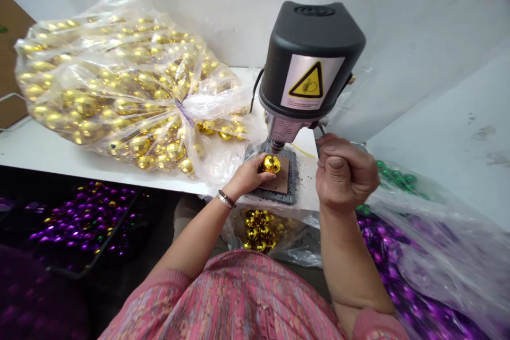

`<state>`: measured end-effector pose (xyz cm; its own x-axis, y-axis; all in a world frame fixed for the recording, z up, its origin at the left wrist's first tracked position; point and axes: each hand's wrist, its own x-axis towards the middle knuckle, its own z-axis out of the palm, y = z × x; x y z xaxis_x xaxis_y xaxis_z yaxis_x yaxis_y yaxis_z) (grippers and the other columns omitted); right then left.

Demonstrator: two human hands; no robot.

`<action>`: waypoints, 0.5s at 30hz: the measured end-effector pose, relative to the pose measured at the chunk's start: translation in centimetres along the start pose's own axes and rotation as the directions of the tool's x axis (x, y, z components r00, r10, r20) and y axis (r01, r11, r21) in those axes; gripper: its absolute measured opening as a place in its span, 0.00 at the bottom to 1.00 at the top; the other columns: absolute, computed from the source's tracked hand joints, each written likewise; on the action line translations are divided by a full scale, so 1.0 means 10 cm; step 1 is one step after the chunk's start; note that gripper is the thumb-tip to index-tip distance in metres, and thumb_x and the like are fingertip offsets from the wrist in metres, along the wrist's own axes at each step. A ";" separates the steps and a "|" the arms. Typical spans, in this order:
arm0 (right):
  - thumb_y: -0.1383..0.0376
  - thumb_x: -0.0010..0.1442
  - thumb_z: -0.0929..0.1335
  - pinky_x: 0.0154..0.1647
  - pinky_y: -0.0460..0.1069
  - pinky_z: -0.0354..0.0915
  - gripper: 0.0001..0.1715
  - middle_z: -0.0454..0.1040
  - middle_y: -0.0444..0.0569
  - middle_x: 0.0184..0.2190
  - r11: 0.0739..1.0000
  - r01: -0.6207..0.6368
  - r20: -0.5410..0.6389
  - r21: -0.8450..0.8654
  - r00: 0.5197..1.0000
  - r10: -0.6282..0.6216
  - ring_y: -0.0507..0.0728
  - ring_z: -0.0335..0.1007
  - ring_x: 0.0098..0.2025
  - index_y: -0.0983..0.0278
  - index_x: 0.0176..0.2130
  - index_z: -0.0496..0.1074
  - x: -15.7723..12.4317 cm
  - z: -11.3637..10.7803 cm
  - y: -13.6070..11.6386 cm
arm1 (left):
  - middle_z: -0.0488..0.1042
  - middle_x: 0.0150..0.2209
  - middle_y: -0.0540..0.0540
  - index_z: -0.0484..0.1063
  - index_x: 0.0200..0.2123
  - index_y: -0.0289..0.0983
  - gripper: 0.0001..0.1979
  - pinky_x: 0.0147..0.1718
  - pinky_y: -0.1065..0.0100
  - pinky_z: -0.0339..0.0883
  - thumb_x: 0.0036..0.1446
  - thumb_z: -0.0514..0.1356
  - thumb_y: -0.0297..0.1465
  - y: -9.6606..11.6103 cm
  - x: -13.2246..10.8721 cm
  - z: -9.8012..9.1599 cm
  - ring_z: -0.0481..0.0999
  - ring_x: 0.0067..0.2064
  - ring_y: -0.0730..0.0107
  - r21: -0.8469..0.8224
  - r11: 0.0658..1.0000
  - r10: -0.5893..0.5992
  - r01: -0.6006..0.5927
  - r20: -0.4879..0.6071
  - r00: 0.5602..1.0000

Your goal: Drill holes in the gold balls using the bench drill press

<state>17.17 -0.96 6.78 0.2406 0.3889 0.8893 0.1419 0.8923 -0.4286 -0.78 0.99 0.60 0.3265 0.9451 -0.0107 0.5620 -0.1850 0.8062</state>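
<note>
Fingers (261, 174) of left hand (247, 176): grasping gold ball (271, 164), seated on brown pad (282, 181) beneath drill press (311, 64), on white tabletop (40, 151). Right hand (345, 176): clenched around lever (320, 135). Bag of gold balls (119, 79) alongside.

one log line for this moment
left hand: holds gold ball on pad under drill | right hand: fist on lever | bag: on table

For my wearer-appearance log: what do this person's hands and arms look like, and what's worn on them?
The left hand and right hand are ungloved. Two thin bracelets, one dark-beaded, one silvery, circle the left wrist. Pink patterned knit sleeves end near the elbows.
</note>
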 end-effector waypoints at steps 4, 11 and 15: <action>0.60 0.61 0.69 0.45 0.58 0.75 0.07 0.71 0.40 0.22 0.999 0.037 -0.010 -0.020 0.999 -0.038 0.51 0.68 0.25 0.54 0.40 0.78 -0.07 0.00 0.02 | 0.79 0.44 0.49 0.73 0.49 0.40 0.18 0.44 0.66 0.69 0.55 0.66 0.34 0.00 0.00 -0.01 0.77 0.46 0.61 -0.002 1.000 0.018 -0.018 0.014 1.000; 0.56 0.63 0.69 0.25 0.45 0.64 0.10 0.66 0.39 0.21 0.991 -0.128 -0.156 -0.033 0.980 0.121 0.45 0.61 0.22 0.59 0.34 0.75 0.46 0.20 -0.23 | 0.79 0.48 0.45 0.69 0.58 0.38 0.29 0.47 0.62 0.70 0.52 0.68 0.34 -0.01 -0.03 0.04 0.78 0.47 0.59 0.013 0.999 -0.051 0.052 -0.040 0.998; 0.59 0.65 0.68 0.20 0.40 0.57 0.11 0.61 0.37 0.20 0.982 -0.183 -0.143 0.051 0.972 0.189 0.41 0.59 0.19 0.63 0.33 0.73 0.73 0.28 -0.25 | 0.79 0.47 0.46 0.69 0.57 0.37 0.30 0.47 0.62 0.71 0.49 0.69 0.31 -0.02 -0.10 0.05 0.78 0.46 0.60 -0.002 1.000 -0.015 0.015 -0.035 0.999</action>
<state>15.84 0.33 14.77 0.3981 0.5133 0.7603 0.0467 0.8164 -0.5756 -0.87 -0.07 0.13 0.2909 0.9568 -0.0021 0.5657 -0.1703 0.8068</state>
